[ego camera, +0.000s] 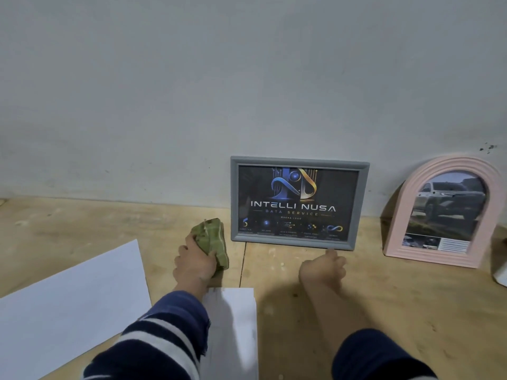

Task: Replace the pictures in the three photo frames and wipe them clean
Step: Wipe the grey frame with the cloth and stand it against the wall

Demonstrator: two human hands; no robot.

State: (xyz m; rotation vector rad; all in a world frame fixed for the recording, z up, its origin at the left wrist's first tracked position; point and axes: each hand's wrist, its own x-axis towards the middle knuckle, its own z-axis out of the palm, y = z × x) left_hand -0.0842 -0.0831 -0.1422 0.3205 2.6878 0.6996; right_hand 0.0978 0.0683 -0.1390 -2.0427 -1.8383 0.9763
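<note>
A rectangular grey frame (pixel 300 203) with a moulded edge stands on a pale plywood table (pixel 384 297), leaning back against a flat, matte grey wall (pixel 192 91). Its glossy front shows a dark print with a blue and gold logo and the words "INTELLI NUSA DATA SERVICE". To its right, well apart, an arch-shaped pink frame (pixel 441 212) with ribbed, stepped edging also leans on the wall; it holds a picture of a silver pickup truck above a small strip of text.

The left hand (pixel 196 260) is closed around a bunched green cloth (pixel 212 239), soft and folded, with a pale stripe along one edge. The cloth sits just beside the grey frame's lower left corner; whether it touches the frame cannot be told. The right hand (pixel 323 267) is loosely curled and holds nothing, one fingertip reaching up to the bottom edge of the grey frame near its right end.

The table's wood is grainy and scuffed, with a dark seam running between the two hands. A large smooth white sheet (pixel 68 305) lies flat at the left, and a smaller white paper (pixel 236 325) lies under the left forearm. Both sleeves are dark blue; the left has pale stripes.
</note>
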